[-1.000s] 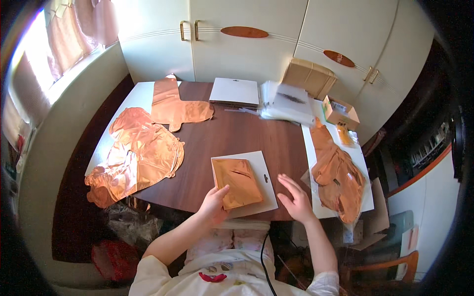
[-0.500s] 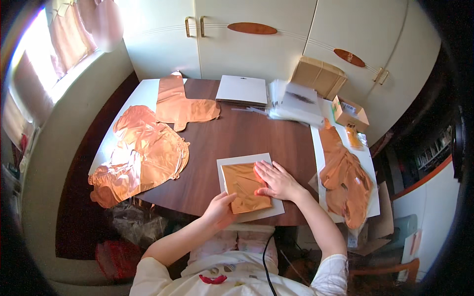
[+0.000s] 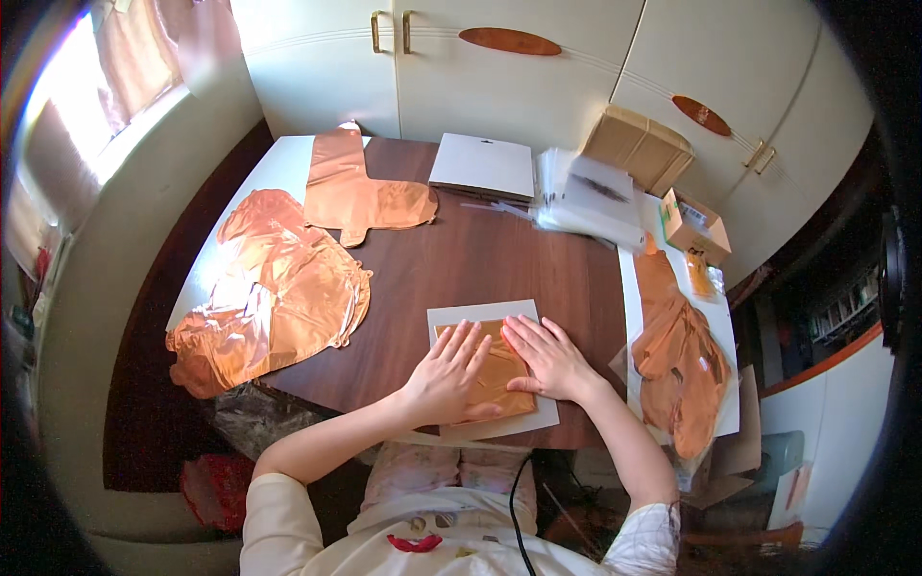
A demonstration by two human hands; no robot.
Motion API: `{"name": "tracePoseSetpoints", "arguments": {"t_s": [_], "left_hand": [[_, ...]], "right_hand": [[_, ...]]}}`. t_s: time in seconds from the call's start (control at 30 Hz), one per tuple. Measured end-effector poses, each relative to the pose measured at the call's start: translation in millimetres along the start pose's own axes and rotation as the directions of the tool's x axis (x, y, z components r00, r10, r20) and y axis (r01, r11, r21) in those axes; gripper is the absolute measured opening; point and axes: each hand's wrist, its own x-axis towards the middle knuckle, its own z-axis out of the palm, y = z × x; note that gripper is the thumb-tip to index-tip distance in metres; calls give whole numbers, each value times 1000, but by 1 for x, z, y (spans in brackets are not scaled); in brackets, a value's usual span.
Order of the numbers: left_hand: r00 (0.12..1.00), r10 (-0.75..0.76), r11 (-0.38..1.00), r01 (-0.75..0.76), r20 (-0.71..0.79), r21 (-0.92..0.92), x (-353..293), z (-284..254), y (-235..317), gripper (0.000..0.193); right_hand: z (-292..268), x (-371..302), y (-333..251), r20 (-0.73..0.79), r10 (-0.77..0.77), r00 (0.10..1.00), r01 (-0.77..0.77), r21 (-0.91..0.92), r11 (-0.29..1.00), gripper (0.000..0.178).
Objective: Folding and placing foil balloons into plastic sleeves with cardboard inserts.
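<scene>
A copper-coloured foil balloon (image 3: 501, 370), folded into a flat rectangle, lies on a white card (image 3: 471, 314) near the front edge of the brown table. My left hand (image 3: 449, 374) rests flat over its left part, fingers stretched out and pointing away from me. Across its upper right side lies my right hand (image 3: 549, 357), fingers extended and the thumb apart. Both palms cover much of the foil, so its side edges are partly hidden.
Flat foil balloons (image 3: 279, 288) spread over the left side, a T-shaped one (image 3: 360, 187) behind them. White cards (image 3: 482, 165), clear plastic bags (image 3: 591, 202) and an open carton (image 3: 693, 228) stand at the back. Another foil balloon (image 3: 680, 360) lies at right.
My left hand has moved from the packet's lower left edge onto its top and flattened out. My right hand stays on the foil. The view has shifted slightly.
</scene>
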Motion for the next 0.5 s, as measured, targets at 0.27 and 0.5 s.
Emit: {"name": "tracePoseSetpoints", "arguments": {"t_s": [0.27,0.5], "left_hand": [[995,19,992,-31,96,118,0,-1,-12,104],[995,40,994,-49,93,97,0,-3,-16,107]], "right_hand": [[0,0,3,63,2,998,0,-19,1000,105],[-5,5,4,112,11,994,-14,30,999,117]]}}
